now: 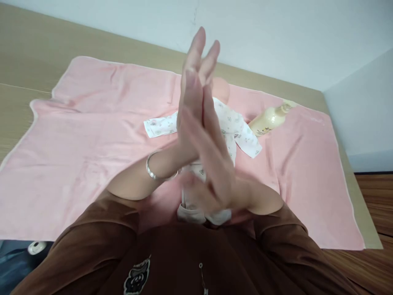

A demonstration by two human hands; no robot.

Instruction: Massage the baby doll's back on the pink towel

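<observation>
My left hand (190,110), with a silver bracelet (150,166) at the wrist, points upward with its fingers stretched out. My right hand (216,164) lies flat against it, palm to palm, and is partly smeared by motion. No object shows between the palms. Below and behind the hands, a baby doll (221,89) in a white printed outfit (229,116) lies on its back. The hands cover much of its head and body. Beside the doll's sleeve on the right, a pale yellow pump bottle (268,121) lies tilted.
A pink blanket (101,135) with a white edge spreads over a light wooden table (30,37), slightly creased. White walls (276,37) stand behind and to the right. Brown wooden floor (376,200) shows at the right, and a dark blue item (15,262) at the lower left.
</observation>
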